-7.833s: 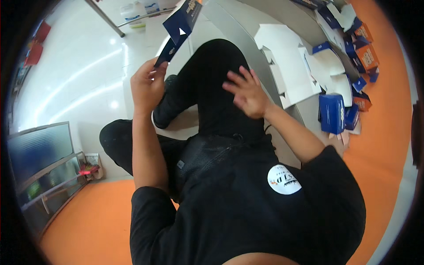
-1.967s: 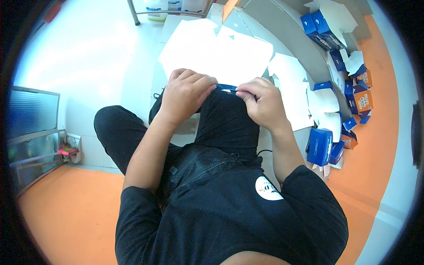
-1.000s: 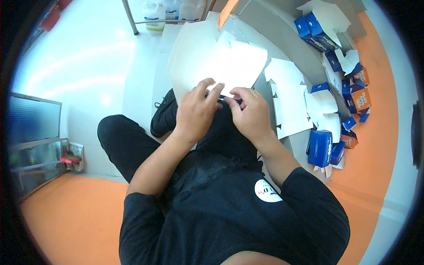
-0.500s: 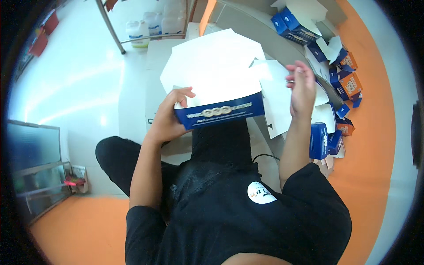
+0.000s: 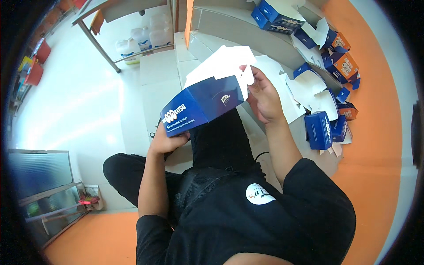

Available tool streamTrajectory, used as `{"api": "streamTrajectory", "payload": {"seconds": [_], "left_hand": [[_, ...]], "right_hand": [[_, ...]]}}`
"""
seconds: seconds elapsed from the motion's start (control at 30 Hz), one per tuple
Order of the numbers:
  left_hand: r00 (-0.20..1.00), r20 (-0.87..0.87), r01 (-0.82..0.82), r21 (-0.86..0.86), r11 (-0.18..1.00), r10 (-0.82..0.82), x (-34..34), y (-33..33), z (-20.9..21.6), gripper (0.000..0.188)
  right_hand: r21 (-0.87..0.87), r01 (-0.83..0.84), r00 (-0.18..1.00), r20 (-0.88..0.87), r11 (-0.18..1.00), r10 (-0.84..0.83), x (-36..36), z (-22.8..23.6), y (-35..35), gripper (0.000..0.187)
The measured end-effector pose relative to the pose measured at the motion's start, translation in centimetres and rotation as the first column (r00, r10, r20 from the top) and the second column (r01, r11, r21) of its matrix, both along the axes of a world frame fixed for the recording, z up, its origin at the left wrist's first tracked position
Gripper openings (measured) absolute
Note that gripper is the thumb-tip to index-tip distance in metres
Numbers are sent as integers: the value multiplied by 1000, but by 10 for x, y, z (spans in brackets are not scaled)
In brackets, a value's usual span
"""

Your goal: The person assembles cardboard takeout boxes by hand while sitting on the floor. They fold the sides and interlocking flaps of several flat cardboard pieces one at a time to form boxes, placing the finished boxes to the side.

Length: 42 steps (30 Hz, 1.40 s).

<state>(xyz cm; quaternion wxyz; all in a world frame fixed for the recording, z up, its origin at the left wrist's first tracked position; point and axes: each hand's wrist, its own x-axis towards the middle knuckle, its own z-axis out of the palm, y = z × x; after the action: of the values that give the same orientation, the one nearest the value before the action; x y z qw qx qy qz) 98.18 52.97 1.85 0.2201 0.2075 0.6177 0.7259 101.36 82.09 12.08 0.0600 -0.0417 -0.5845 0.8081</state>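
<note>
- Over the person's right thigh (image 5: pixel 216 143), a partly folded blue box (image 5: pixel 201 104) is held up between both hands, tilted, with a corner of its printed outside toward the wearer; whether it touches the leg is hidden.
- Left hand (image 5: pixel 167 140): wrapped round the box's lower left end, thumb showing along the underside, other fingers mostly out of sight behind the card. This grip seems to carry the weight and keep the box steady.
- Right hand (image 5: pixel 266 97): thumb and fingers pinching a narrow white flap (image 5: pixel 248 77) at the box's right end, probably because that loose part needs controlling while the other hand supports the rest.
- A plain white panel (image 5: pixel 223 62) rises behind the blue walls; the tilt appears to leave the pale inside open to view.
- Beyond the right wrist, a flat white cardboard sheet (image 5: pixel 286 95) lies just beside the pile, likely within easy reach.
- Farther right, a closed-looking blue carton (image 5: pixel 318 130) and orange-and-blue cartons (image 5: pixel 346 66) crowd loosely along the orange floor (image 5: pixel 373 132), perhaps put aside to free the lap.
- Well apart, plastic jugs (image 5: pixel 141 39) stand beneath a metal-legged table.
</note>
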Motion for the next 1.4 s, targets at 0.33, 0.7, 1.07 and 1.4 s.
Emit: {"api": "streamTrajectory", "payload": {"seconds": [0.33, 0.7, 1.07, 1.4], "left_hand": [[597, -614, -613, 64, 787, 515, -11, 7, 8, 111], [517, -776, -525, 46, 850, 361, 12, 2, 42, 66], [586, -714, -483, 72, 872, 383, 12, 2, 37, 48], [463, -739, -596, 149, 789, 489, 16, 5, 27, 35]], "right_hand": [[352, 101, 984, -170, 930, -42, 0, 11, -15, 24], [732, 240, 924, -374, 638, 81, 12, 21, -71, 29], [809, 284, 917, -386, 514, 101, 13, 26, -88, 28], [924, 79, 934, -199, 374, 295, 20, 33, -79, 54]]}}
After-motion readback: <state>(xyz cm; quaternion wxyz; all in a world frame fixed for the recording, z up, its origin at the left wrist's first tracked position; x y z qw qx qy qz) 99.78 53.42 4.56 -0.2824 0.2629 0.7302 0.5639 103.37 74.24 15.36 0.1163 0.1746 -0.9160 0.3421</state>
